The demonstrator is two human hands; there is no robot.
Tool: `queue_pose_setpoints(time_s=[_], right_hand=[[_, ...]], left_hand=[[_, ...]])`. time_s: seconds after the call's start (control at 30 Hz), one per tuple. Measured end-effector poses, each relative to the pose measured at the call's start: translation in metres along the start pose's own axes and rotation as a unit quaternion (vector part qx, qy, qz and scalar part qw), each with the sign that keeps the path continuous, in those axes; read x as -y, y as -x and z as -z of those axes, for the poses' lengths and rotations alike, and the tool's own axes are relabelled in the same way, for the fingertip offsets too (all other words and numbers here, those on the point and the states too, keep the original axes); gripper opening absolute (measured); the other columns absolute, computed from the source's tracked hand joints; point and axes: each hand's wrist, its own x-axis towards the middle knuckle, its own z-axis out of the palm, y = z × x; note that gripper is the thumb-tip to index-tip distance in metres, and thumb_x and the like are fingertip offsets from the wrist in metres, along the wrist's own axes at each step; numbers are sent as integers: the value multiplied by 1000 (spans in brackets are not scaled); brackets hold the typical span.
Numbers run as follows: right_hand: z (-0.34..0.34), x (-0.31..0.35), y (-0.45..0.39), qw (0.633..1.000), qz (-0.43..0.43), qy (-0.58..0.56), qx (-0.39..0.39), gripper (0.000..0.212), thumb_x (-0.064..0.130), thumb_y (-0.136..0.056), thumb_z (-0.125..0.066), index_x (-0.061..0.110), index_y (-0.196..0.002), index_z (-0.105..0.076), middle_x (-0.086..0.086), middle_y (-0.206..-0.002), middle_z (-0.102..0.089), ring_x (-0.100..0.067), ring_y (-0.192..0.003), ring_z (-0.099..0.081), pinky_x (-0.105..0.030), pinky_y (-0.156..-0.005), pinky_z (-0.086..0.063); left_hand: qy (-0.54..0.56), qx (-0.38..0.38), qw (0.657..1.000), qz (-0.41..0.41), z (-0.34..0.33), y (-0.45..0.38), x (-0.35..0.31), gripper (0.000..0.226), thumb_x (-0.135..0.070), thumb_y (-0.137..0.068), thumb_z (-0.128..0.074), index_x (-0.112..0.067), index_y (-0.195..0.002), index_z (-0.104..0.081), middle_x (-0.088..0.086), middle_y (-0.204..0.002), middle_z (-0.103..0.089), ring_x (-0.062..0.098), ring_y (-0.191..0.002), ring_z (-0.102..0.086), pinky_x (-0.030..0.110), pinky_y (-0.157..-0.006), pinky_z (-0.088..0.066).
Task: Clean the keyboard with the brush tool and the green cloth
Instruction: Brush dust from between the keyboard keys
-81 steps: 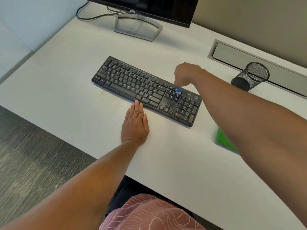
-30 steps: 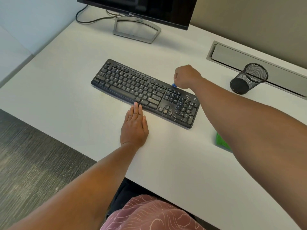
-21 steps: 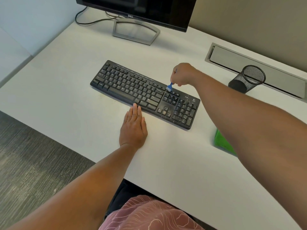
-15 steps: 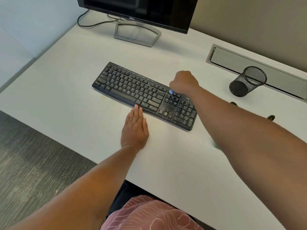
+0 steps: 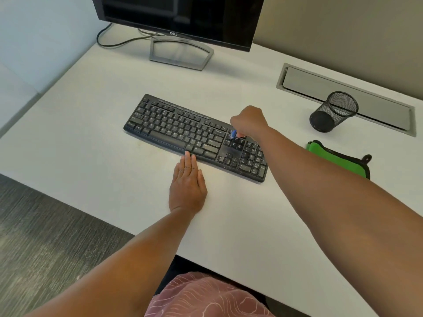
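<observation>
We are in the brushing stage, by our judgement. Our right hand (image 5: 248, 121) hovers in a fist over the right part of the black keyboard (image 5: 194, 136), its fingers curled round the blue brush tool (image 5: 233, 134), whose tip meets the keys between the main block and the number pad. Our left hand (image 5: 187, 183) lies flat on the white surface (image 5: 91, 145), fingers straight and pressed together, the fingertips touching the keyboard's near edge just below the space bar, as if to steady it.

Pale specks still dot the number pad and the arrow keys, so that part is not clean yet. The left and middle keys look darker and freer of specks, though we cannot say whether they have been brushed. The green cloth (image 5: 329, 156) lies on the surface to the right of the keyboard, apart from it and untouched; the wiping step is still to come.

Most of the brush tool is hidden inside the fist; only a short blue part shows, and its bristles are too small to make out. Our right forearm cuts off the near corner of the green cloth.
</observation>
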Motion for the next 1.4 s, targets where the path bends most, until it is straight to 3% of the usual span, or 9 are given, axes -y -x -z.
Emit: queue_pose_setpoints(time_s=[0.13,0.3,0.43,0.53,0.67,0.8,1.0,1.1,1.4], right_hand=[[-10,11,1,995,-24,9,91,17,7,-92,-41,3,-85,-56,-12,-83,-67,-18,-60,-61,-23,-59,-47],[-8,14,-2,1000,-2,-16,-8,16,5,-84,-46,3,-78,-61,-11,-78,-66,-21,-61,-58,-22,-50,-42],[-14,15,6,996,-45,35,67,19,8,-95,-48,-2,-100,-64,-9,-85,-67,-15,-60,-55,-22,-49,-35],[-8,22,5,994,-43,44,95,20,8,-97,-40,2,-91,-58,-12,-85,-66,-20,-75,-63,-22,-59,-43],[-5,20,2,999,-26,24,-36,27,4,-80,-45,-2,-88,-70,-9,-77,-67,-20,-67,-58,-22,-53,-42],[-10,16,10,996,-42,42,68,20,9,-92,-42,7,-75,-53,-7,-68,-61,-15,-54,-56,-23,-53,-41],[-1,2,9,999,-47,19,-18,22,3,-77,-45,-2,-77,-66,-14,-71,-62,-17,-53,-44,-24,-47,-34],[-5,-5,15,999,-41,8,22,10,9,-88,-53,4,-87,-61,-8,-70,-56,-18,-57,-51,-28,-57,-48],[-11,-7,16,998,11,61,27,12,7,-87,-52,3,-84,-63,-9,-78,-61,-26,-75,-60,-24,-52,-43]], left_hand=[[-4,16,1000,-2,-2,-2,1,60,-33,-105,-9,-8,-160,-13,9,-168,-5,20,-156,-3,31,-126,1],[-8,32,999,-9,-3,-1,4,61,-34,-103,-3,-9,-158,-4,8,-168,1,19,-156,3,31,-125,5],[-5,34,999,-9,-4,-2,5,58,-34,-103,-2,-10,-156,1,8,-167,4,19,-156,4,31,-125,5],[-2,38,999,-12,-4,-2,6,58,-35,-102,0,-11,-155,4,5,-164,11,19,-156,6,31,-125,7],[-2,42,999,-12,-5,-3,7,57,-34,-103,-2,-11,-155,5,3,-162,15,16,-155,10,32,-125,7],[-2,47,999,-10,-5,-3,7,58,-34,-102,0,-12,-155,5,3,-162,15,14,-153,13,32,-126,6],[-10,51,999,-9,-5,-4,7,57,-34,-103,-2,-11,-156,5,2,-162,16,12,-151,17,31,-125,8],[-12,49,999,-8,-4,-3,7,57,-33,-103,-3,-12,-155,5,2,-162,16,12,-151,16,31,-125,8],[-2,41,999,-4,-3,-3,6,57,-33,-104,-6,-11,-156,1,1,-162,13,13,-154,9,31,-126,6]])
